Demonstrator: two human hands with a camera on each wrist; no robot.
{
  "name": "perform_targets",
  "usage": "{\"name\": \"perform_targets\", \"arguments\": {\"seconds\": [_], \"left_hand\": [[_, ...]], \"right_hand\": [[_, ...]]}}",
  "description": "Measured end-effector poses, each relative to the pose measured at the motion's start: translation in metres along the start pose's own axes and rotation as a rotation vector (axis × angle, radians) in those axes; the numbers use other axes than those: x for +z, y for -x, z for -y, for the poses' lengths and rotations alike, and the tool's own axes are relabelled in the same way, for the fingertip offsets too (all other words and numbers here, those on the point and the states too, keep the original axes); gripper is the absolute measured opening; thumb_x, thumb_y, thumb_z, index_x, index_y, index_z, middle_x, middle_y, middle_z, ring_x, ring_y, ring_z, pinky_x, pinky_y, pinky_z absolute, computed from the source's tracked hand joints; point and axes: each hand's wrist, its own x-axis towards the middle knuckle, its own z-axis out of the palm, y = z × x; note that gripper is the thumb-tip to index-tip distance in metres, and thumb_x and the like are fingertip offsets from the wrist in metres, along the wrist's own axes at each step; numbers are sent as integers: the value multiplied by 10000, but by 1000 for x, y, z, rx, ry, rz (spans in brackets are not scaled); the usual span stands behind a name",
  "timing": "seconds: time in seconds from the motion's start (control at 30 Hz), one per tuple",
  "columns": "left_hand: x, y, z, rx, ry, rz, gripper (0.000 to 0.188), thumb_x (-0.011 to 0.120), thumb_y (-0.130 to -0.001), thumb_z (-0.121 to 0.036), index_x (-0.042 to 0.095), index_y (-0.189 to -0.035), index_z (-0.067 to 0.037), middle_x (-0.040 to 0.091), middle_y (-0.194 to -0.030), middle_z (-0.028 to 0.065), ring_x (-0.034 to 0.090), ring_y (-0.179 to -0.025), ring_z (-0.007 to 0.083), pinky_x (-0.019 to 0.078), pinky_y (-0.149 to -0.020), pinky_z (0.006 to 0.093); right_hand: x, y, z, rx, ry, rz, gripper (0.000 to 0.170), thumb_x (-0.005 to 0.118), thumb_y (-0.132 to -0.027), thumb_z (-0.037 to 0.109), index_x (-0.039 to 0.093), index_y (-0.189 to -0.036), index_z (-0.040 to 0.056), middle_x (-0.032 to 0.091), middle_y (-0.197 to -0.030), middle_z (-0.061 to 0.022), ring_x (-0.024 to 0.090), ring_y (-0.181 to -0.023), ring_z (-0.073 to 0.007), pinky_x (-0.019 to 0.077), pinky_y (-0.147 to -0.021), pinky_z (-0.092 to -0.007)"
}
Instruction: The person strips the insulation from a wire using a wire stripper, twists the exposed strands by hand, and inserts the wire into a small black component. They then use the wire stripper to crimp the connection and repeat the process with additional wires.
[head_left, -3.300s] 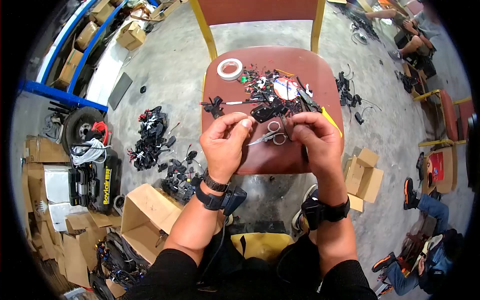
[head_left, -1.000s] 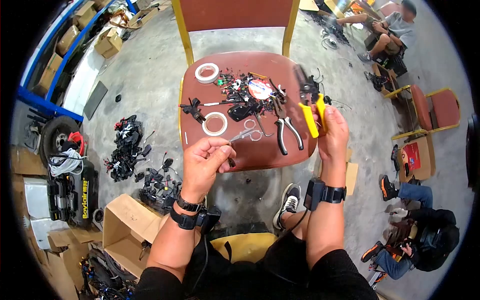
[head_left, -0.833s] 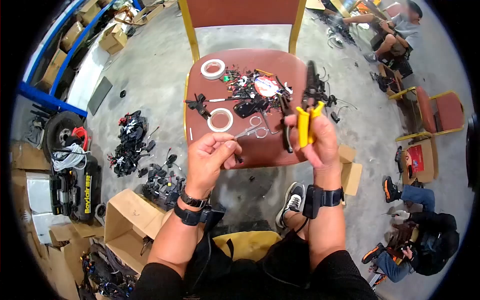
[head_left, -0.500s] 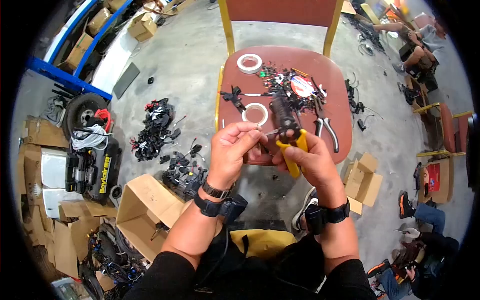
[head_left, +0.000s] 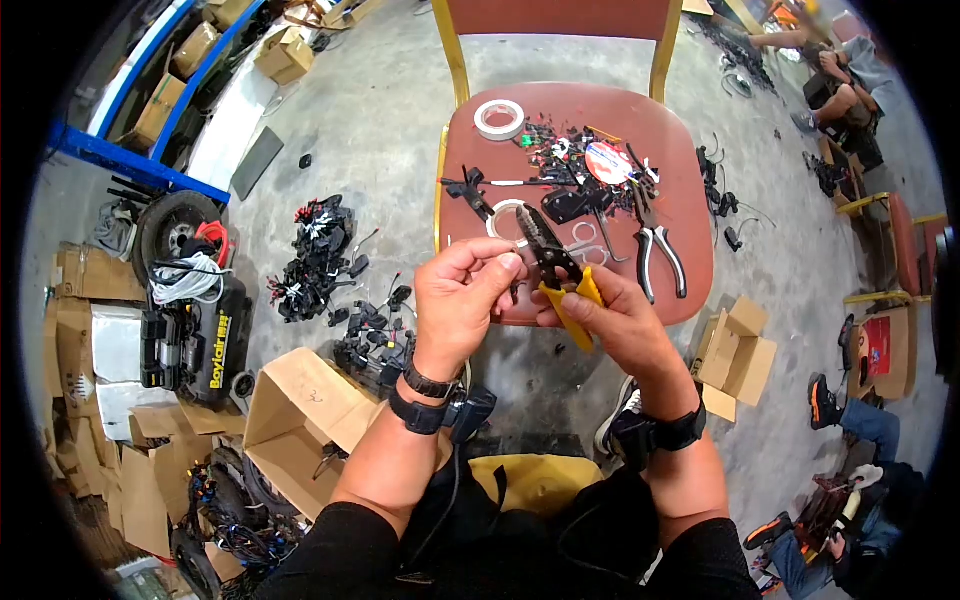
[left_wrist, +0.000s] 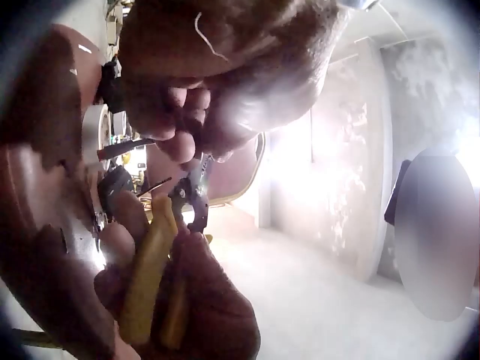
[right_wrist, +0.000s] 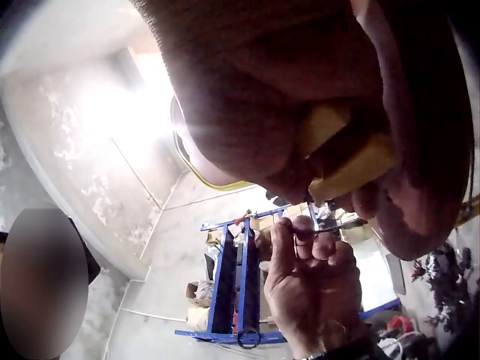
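Yellow-handled wire pliers point(head_left: 574, 303) are gripped in the right hand point(head_left: 632, 325), their dark jaws pointing up and left beside the left fingertips. The left hand point(head_left: 458, 300) pinches a small dark piece, mostly hidden, between thumb and fingers. In the left wrist view the jaws reach up to the left hand point(left_wrist: 232, 75), with the yellow handles point(left_wrist: 146, 281) in the right hand point(left_wrist: 217, 300). In the right wrist view the left hand point(right_wrist: 315, 289) pinches a thin dark strand below the right hand point(right_wrist: 255, 97).
On the red chair seat point(head_left: 670, 140) are two tape rolls, including a white one point(head_left: 499, 120), scissors point(head_left: 588, 240), black-and-grey pliers point(head_left: 662, 262) and a heap of small connectors point(head_left: 560, 150). Black part piles point(head_left: 315, 260) and a cardboard box point(head_left: 300, 400) sit on the floor.
The right hand has picked up the yellow-handled pliers from the seat and brought them left beside the left fingertips. The left hand still pinches, near the seat's front edge.
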Motion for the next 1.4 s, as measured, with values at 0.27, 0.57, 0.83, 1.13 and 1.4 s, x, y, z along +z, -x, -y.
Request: {"name": "perform_targets", "arguments": {"seconds": [0.27,0.57,0.83,1.13,1.4], "left_hand": [[2,0,0,-14,-11,21,133,681,-937,-85,685,-1030,11,705,-833,53,589,-605,72,462,-534,202],[0,0,4,-25,-62,38,129,672,-951,-100,708,-1017,4,706,-826,38,581,-606,55,448,-514,190],[4,1,4,-17,-58,7,121,685,-941,-69,720,-1023,13,668,-752,-5,534,-566,19,418,-487,178],[6,1,6,1,-111,25,120,687,-940,-69,718,-1025,10,653,-744,-24,543,-611,13,428,-526,179],[6,2,6,63,-98,17,105,695,-924,-31,690,-1018,16,669,-784,-2,588,-671,38,469,-591,185]], "right_hand": [[-8,1,1,23,283,1,266,595,-987,99,605,-1231,-7,657,-1051,-33,582,-918,-83,489,-796,-249],[-1,3,11,-39,408,30,302,585,-973,66,592,-1258,-33,668,-1102,-64,602,-1040,-131,492,-932,-311],[1,5,15,-40,433,27,325,578,-966,35,581,-1285,-27,677,-1122,-78,613,-1064,-148,488,-949,-316],[-1,7,8,-167,562,-12,375,598,-950,31,553,-1318,-26,687,-1119,-120,640,-1056,-170,495,-932,-319],[2,7,1,-406,845,-131,422,656,-883,29,574,-1297,12,665,-1176,-201,660,-1078,-345,515,-920,-405]]}}
